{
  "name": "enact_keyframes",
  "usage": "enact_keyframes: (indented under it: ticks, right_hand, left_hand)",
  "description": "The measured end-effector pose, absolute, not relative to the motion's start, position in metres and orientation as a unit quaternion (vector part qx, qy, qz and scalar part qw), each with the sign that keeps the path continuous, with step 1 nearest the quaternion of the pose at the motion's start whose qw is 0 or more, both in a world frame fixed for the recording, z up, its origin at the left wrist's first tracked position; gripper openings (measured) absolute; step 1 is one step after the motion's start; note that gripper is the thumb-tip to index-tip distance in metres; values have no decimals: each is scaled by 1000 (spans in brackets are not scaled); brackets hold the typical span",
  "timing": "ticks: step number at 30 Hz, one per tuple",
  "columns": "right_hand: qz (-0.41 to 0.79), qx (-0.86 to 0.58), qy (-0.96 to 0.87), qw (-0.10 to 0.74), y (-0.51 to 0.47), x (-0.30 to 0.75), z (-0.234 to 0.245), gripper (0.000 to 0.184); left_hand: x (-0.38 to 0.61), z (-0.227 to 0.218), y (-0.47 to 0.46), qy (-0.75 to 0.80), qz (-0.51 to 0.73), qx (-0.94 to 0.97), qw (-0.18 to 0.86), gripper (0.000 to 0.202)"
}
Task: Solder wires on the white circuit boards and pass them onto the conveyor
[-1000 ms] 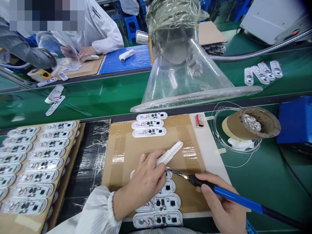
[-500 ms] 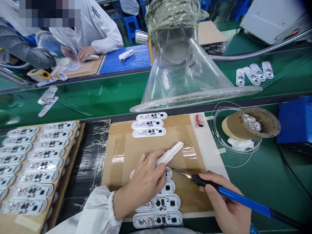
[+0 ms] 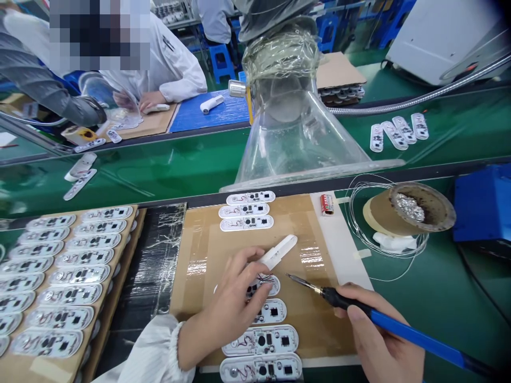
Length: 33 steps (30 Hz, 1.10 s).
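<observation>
My left hand (image 3: 233, 298) rests on the cardboard work mat (image 3: 207, 250), fingers curled round a white plastic piece (image 3: 278, 252) and pressing on the top white circuit board (image 3: 264, 284) with its thin wires. Three more boards (image 3: 261, 340) lie in a column below it. My right hand (image 3: 377, 340) grips a blue-handled soldering iron (image 3: 403, 332); its tip (image 3: 289, 276) hovers just right of that top board, apart from it. Three finished boards (image 3: 245, 210) sit at the mat's far edge.
A clear fume hood (image 3: 295, 127) hangs over the green conveyor (image 3: 159, 165). A tray of several boards (image 3: 59, 271) lies at left. Solder wire and a tip-cleaner holder (image 3: 411, 210) stand right, beside a blue box (image 3: 483, 202). A small battery (image 3: 326, 204). A co-worker sits across.
The soldering iron tip has drawn back to the right, away from the board's wires. My left fingers have loosened and lifted off the board somewhat. Boards on the conveyor have drifted left.
</observation>
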State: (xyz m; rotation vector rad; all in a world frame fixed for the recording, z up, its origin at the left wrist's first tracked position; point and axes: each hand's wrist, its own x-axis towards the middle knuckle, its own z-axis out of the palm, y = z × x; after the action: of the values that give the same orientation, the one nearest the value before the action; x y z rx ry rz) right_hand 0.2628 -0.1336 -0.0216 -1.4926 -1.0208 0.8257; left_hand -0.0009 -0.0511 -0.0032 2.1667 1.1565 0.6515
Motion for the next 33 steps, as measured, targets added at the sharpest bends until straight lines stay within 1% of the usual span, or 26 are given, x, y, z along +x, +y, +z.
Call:
enact_keyframes:
  ticks: [3, 8, 13, 17, 23, 30, 33]
  right_hand:
    - [362, -655, -369, 551, -133, 258, -14, 24]
    - [387, -662, -321, 556, -136, 252, -10, 27]
    - [390, -650, -352, 550, -139, 257, -17, 25]
    - [389, -669, -331, 540, -140, 253, -12, 26]
    - [400, -669, -342, 525, -145, 249, -12, 26]
    - [410, -665, -358, 511, -147, 250, -16, 22]
    - [404, -664, -374, 507, -145, 249, -14, 24]
  left_hand:
    - [0, -2, -52, 453, 261, 787, 328, 12]
    - [1, -3, -50, 459, 259, 776, 347, 21]
    - [2, 1, -48, 459, 228, 789, 338, 22]
    - [4, 3, -48, 446, 197, 812, 320, 18]
    - [5, -3, -50, 415, 201, 846, 266, 17]
    - [6, 0, -51, 415, 192, 851, 258, 17]
    - [7, 0, -51, 417, 194, 853, 248, 18]
